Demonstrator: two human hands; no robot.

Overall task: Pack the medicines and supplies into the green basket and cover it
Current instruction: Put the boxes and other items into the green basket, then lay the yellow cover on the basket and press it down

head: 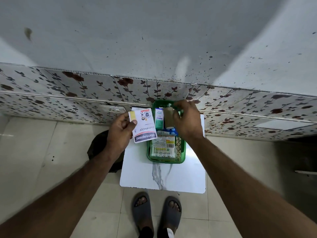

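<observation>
- We note the left hand [122, 127] pinching a plaster box [143, 125], thumb on its near corner.
- The right hand [186, 117] grasps a bandage roll [168, 117] over the green basket [183, 152].
- Swabs [162, 150] lie below those fingers.
- The basket rests on a white board [163, 176] over floor tiles [34, 152].

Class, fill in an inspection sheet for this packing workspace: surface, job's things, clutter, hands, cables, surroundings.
Surface: small white marbled table, standing on a tiled floor.
Job's things: green basket holding cotton buds, a small green-white box and a tan bandage roll; no cover seen.
Clutter: nothing seen.
Hands: left hand holds a Hansaplast packet beside the basket; right hand over the roll, contact unclear.
Cables: nothing seen.
Surroundings: floral wall tiles, dark bundle on the floor.
</observation>
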